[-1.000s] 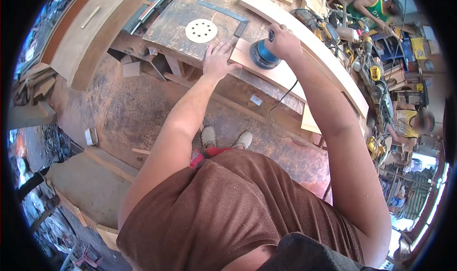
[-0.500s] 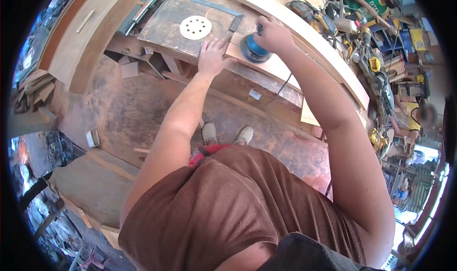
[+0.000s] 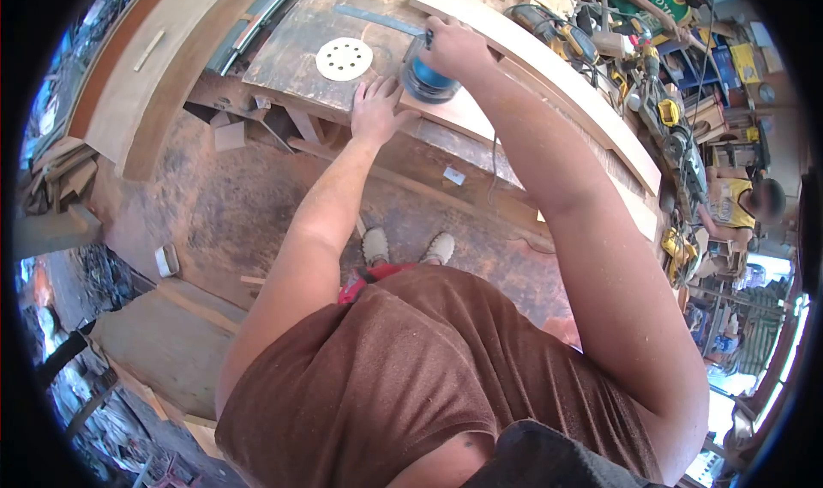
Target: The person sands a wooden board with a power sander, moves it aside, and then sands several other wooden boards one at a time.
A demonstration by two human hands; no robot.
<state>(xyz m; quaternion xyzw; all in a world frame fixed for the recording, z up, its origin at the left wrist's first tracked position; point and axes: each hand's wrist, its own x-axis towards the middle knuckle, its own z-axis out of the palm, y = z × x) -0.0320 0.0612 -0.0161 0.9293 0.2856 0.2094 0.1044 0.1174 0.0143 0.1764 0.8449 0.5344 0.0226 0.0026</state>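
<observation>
My right hand [image 3: 456, 51] is wrapped round the top of a blue sander [image 3: 430, 82], which rests at the left end of a pale board [image 3: 463, 117]. Fingers spread, my left hand [image 3: 375, 115] lies at the workbench's front edge, just left of the sander and near the board's end. A round white sanding disc [image 3: 344, 59] with several holes lies flat on the workbench [image 3: 287, 59]. Behind it is a dark metal square [image 3: 377, 18], partly hidden by the sander and my right hand.
A long thick plank [image 3: 549, 55] runs along the bench's back. Power tools [image 3: 576, 44] stand beyond it. Two other people are at the right, one in green [image 3: 664, 3], one in yellow [image 3: 731, 203]. A curved wooden panel [image 3: 150, 68] is at the left.
The sander and my right hand have moved left to the board's end, over part of the metal square. My left hand has shifted slightly left and down in view.
</observation>
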